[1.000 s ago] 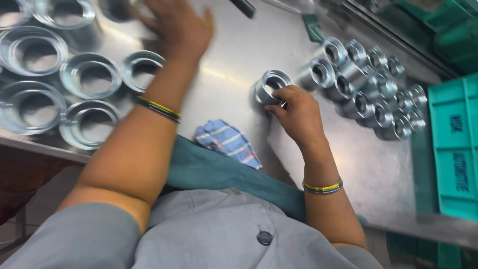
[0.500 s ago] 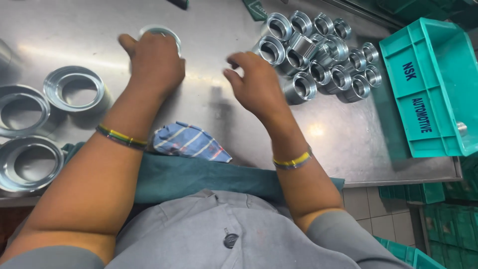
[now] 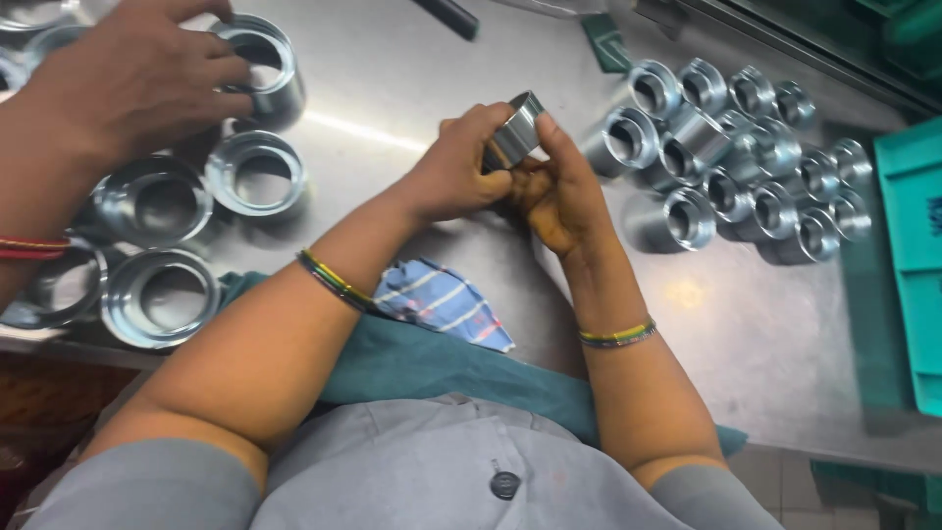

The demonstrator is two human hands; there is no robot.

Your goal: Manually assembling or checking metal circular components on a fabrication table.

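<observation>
steel ring (image 3: 514,132): shiny silver | cloth (image 3: 446,302): blue, white-and-red striped | apron (image 3: 432,368): teal | shirt (image 3: 412,471): grey | crate (image 3: 913,255): turquoise | bangles (image 3: 615,335): yellow, green, blue banded

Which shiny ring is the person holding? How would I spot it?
Start at the steel table, then find the two hands meeting in the middle. The metal ring is pinched between them, lifted off the table, while every other ring rests on it.
</observation>
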